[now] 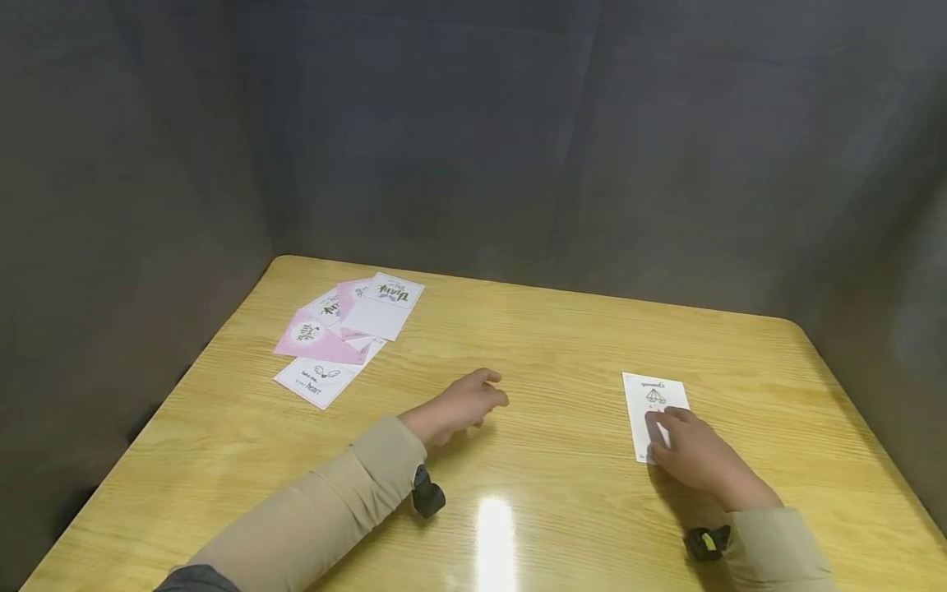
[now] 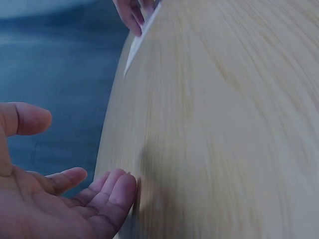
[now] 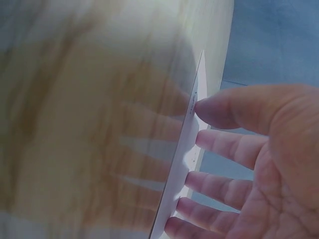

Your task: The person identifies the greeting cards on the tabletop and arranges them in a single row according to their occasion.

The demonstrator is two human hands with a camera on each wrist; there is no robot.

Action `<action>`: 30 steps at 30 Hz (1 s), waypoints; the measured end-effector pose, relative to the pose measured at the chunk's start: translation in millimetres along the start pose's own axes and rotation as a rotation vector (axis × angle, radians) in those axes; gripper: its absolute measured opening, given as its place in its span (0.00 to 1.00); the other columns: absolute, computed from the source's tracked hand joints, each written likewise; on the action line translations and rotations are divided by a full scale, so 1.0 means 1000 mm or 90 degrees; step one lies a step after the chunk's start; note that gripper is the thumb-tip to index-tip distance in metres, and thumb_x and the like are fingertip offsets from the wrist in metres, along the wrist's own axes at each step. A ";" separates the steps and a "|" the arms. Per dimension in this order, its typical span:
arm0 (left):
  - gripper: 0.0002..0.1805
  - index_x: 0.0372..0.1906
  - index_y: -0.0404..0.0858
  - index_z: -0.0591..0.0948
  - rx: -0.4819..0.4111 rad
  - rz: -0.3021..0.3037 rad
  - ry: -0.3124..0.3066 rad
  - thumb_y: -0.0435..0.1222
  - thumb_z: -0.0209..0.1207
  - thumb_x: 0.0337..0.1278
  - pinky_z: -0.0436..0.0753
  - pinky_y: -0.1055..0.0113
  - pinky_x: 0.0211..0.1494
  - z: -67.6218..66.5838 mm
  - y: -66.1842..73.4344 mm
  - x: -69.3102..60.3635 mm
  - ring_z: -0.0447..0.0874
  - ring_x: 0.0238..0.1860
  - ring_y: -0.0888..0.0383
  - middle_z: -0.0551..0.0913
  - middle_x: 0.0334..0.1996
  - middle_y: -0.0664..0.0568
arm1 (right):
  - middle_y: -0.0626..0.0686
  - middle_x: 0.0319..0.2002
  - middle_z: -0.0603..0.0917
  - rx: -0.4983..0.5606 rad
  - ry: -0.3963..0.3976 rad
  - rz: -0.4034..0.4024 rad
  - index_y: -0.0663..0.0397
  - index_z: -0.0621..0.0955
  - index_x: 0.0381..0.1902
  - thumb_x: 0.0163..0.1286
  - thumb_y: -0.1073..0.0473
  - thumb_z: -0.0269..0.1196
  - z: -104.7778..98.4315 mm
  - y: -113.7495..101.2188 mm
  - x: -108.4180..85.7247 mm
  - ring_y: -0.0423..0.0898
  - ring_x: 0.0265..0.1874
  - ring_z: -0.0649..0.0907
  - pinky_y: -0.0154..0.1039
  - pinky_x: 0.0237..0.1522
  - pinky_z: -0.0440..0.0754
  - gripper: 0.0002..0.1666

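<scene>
One white card (image 1: 644,407) | right hand (image 1: 699,452) spread, touching it | left hand (image 1: 460,405) loosely extended, empty

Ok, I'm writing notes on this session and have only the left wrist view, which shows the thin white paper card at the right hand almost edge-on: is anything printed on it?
Observer: Yes. In the head view, the white rectangular paper card bears a small dark line drawing.
Operator: And are there other cards on the wood-grain table?
Observer: Yes, overlapping pink and white rectangular paper cards lie on its far-left part, from the person's side.
</scene>
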State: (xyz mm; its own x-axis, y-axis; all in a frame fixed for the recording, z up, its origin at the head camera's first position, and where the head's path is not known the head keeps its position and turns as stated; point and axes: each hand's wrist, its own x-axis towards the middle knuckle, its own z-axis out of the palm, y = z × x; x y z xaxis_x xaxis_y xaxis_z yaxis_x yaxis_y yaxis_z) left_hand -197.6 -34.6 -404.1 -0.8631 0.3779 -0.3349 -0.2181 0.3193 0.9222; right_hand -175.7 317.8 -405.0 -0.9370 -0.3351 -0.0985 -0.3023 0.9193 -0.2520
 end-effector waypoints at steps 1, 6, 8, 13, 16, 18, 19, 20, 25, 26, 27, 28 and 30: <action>0.33 0.78 0.34 0.62 0.007 0.001 0.003 0.40 0.53 0.73 0.72 0.41 0.65 -0.003 -0.001 0.000 0.74 0.63 0.39 0.70 0.69 0.37 | 0.83 0.61 0.71 -0.001 0.002 0.003 0.76 0.75 0.63 0.69 0.63 0.62 0.000 0.002 -0.002 0.81 0.60 0.72 0.72 0.58 0.71 0.29; 0.33 0.77 0.34 0.63 0.055 0.002 0.052 0.40 0.52 0.73 0.77 0.47 0.57 -0.021 -0.006 -0.004 0.75 0.59 0.42 0.71 0.66 0.38 | 0.83 0.60 0.71 -0.004 0.011 0.007 0.76 0.75 0.63 0.69 0.63 0.63 -0.003 0.005 -0.006 0.81 0.60 0.72 0.72 0.57 0.72 0.29; 0.30 0.75 0.33 0.65 0.088 0.012 0.082 0.39 0.52 0.73 0.77 0.50 0.54 -0.032 -0.008 -0.006 0.75 0.58 0.44 0.72 0.64 0.38 | 0.83 0.60 0.71 -0.004 0.015 0.006 0.76 0.75 0.63 0.69 0.63 0.63 -0.003 0.005 -0.005 0.80 0.60 0.72 0.72 0.58 0.72 0.28; 0.20 0.61 0.28 0.74 0.218 0.057 0.142 0.35 0.53 0.71 0.78 0.53 0.52 -0.066 -0.023 -0.022 0.76 0.49 0.47 0.77 0.51 0.40 | 0.82 0.61 0.72 0.002 0.014 -0.003 0.75 0.76 0.62 0.70 0.63 0.63 -0.002 0.001 -0.003 0.79 0.61 0.72 0.72 0.59 0.71 0.27; 0.14 0.50 0.28 0.77 0.301 0.070 0.167 0.34 0.54 0.68 0.78 0.55 0.46 -0.090 -0.037 -0.040 0.76 0.40 0.50 0.78 0.42 0.43 | 0.82 0.60 0.73 0.002 0.012 -0.013 0.74 0.76 0.62 0.70 0.63 0.63 -0.001 -0.002 0.000 0.79 0.61 0.73 0.71 0.58 0.72 0.27; 0.12 0.47 0.28 0.78 0.345 0.064 0.192 0.34 0.55 0.67 0.78 0.56 0.41 -0.107 -0.044 -0.053 0.76 0.35 0.52 0.78 0.38 0.44 | 0.82 0.59 0.73 0.000 0.009 -0.018 0.74 0.77 0.61 0.70 0.62 0.63 0.001 -0.004 0.002 0.79 0.60 0.74 0.70 0.58 0.73 0.26; 0.13 0.46 0.27 0.77 0.366 0.060 0.209 0.35 0.55 0.66 0.78 0.56 0.39 -0.116 -0.047 -0.059 0.76 0.33 0.51 0.79 0.35 0.44 | 0.82 0.59 0.73 0.000 0.008 -0.019 0.74 0.77 0.61 0.69 0.62 0.62 0.002 -0.005 0.004 0.79 0.60 0.74 0.70 0.58 0.73 0.26; 0.14 0.46 0.27 0.77 0.387 0.049 0.226 0.35 0.55 0.66 0.77 0.56 0.38 -0.125 -0.050 -0.065 0.76 0.32 0.51 0.78 0.34 0.44 | 0.82 0.59 0.73 0.001 0.007 -0.020 0.74 0.77 0.61 0.69 0.62 0.62 0.003 -0.005 0.005 0.79 0.59 0.74 0.70 0.58 0.73 0.26; 0.28 0.50 0.20 0.72 0.470 -0.044 0.305 0.45 0.56 0.66 0.76 0.45 0.40 -0.164 -0.062 -0.087 0.75 0.40 0.38 0.75 0.41 0.31 | 0.82 0.59 0.73 0.007 0.007 -0.021 0.73 0.77 0.61 0.69 0.62 0.62 0.006 -0.007 0.007 0.79 0.59 0.74 0.70 0.57 0.73 0.26; 0.32 0.52 0.18 0.70 0.485 -0.068 0.311 0.48 0.57 0.66 0.76 0.42 0.42 -0.169 -0.064 -0.090 0.74 0.44 0.34 0.73 0.45 0.27 | 0.82 0.59 0.73 0.007 0.009 -0.020 0.73 0.77 0.61 0.69 0.62 0.62 0.006 -0.007 0.008 0.79 0.59 0.74 0.71 0.57 0.73 0.26; 0.37 0.55 0.17 0.69 0.495 -0.088 0.316 0.50 0.59 0.65 0.75 0.39 0.44 -0.173 -0.065 -0.092 0.73 0.47 0.30 0.72 0.47 0.24 | 0.82 0.59 0.74 0.007 0.013 -0.021 0.73 0.78 0.61 0.68 0.62 0.62 0.007 -0.007 0.008 0.79 0.58 0.75 0.70 0.57 0.74 0.26; 0.42 0.57 0.15 0.66 0.505 -0.109 0.316 0.53 0.60 0.64 0.75 0.37 0.46 -0.176 -0.067 -0.094 0.72 0.50 0.27 0.71 0.50 0.21 | 0.82 0.58 0.74 0.006 0.015 -0.022 0.73 0.78 0.61 0.68 0.62 0.62 0.007 -0.007 0.008 0.79 0.58 0.75 0.70 0.57 0.74 0.26; 0.52 0.62 0.14 0.62 0.518 -0.140 0.304 0.59 0.63 0.60 0.74 0.34 0.48 -0.180 -0.070 -0.096 0.70 0.53 0.22 0.69 0.53 0.17 | 0.82 0.58 0.74 0.007 0.017 -0.025 0.73 0.78 0.60 0.68 0.63 0.63 0.007 -0.007 0.008 0.79 0.58 0.75 0.71 0.56 0.74 0.26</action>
State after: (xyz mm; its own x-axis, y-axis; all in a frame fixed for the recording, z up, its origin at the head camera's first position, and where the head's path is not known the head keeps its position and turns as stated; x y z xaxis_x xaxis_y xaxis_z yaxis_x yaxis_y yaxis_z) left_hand -181.0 -249.7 -401.7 -0.9739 -0.0974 -0.2052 -0.1697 0.9125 0.3723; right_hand -179.8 307.2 -410.8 -0.9291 -0.3645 -0.0623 -0.3366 0.9034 -0.2655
